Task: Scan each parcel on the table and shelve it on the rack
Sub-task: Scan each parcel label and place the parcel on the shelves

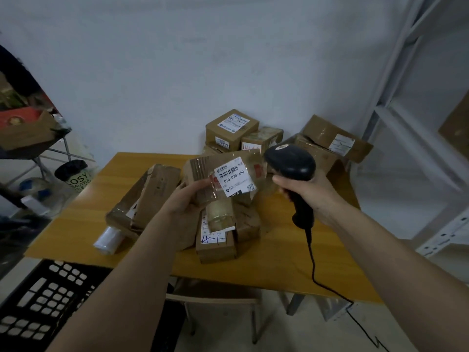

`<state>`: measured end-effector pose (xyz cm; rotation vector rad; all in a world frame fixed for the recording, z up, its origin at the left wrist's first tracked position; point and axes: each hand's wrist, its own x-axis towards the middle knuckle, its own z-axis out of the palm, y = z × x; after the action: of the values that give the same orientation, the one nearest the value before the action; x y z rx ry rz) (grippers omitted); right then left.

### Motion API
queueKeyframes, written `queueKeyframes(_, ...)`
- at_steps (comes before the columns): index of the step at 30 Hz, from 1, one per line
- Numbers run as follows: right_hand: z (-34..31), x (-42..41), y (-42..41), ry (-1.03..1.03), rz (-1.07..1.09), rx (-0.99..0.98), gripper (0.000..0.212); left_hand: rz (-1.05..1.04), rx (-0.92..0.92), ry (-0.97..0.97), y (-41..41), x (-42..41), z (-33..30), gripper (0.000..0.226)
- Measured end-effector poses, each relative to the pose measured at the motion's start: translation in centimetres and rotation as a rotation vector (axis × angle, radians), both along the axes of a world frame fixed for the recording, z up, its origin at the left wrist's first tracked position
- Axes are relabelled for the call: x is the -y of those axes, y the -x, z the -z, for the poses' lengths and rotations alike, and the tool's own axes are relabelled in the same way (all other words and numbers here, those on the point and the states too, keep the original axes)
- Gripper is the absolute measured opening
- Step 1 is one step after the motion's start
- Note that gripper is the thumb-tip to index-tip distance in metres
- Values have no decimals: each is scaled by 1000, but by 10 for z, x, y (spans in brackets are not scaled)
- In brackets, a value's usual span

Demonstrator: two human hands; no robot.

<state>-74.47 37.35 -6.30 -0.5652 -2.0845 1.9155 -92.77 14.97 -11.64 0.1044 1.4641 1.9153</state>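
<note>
My left hand (186, 196) grips a brown cardboard parcel (203, 171) above the yellow table (279, 262), its white barcode label turned up toward me. My right hand (304, 190) holds a black corded barcode scanner (291, 161) by its handle, with the scanner's head close to the right of the label. Several more brown parcels lie on the table: a long one (149, 196) at the left, a marked box (215, 247) under the held parcel, and a stack (232, 129) at the back. The white metal rack (416, 153) stands at the right.
A white plastic-wrapped roll (107, 240) lies near the table's left edge. A black plastic crate (48, 298) sits on the floor at the lower left. A cluttered shelf with a box (25, 130) and a bin (73, 174) are at the left. The scanner cable (317, 275) hangs over the table's front edge.
</note>
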Motion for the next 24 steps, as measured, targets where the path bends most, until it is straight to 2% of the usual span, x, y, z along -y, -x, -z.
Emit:
queueKeyframes(2,4,10,-6,-81,-91,3,14,-65,62,-110,1,-3,3,69)
queueKeyframes(4,7,19,-10,-99,-164,11,23,-60,90,-160,1,-5,0,70)
queueKeyframes(7,8,24,-11,-44,-165,32,20,-11,48,-146,0,-6,-4,46)
queueKeyframes(9,6,24,-10,-42,-165,59,19,-12,62,-165,-2,-6,-5,39)
queueKeyframes(14,2,23,-12,-60,-176,95,15,-7,70,-240,-4,0,-6,46)
queueKeyframes(24,-1,33,-11,-93,-214,92,20,-3,74,-192,-2,9,-5,50)
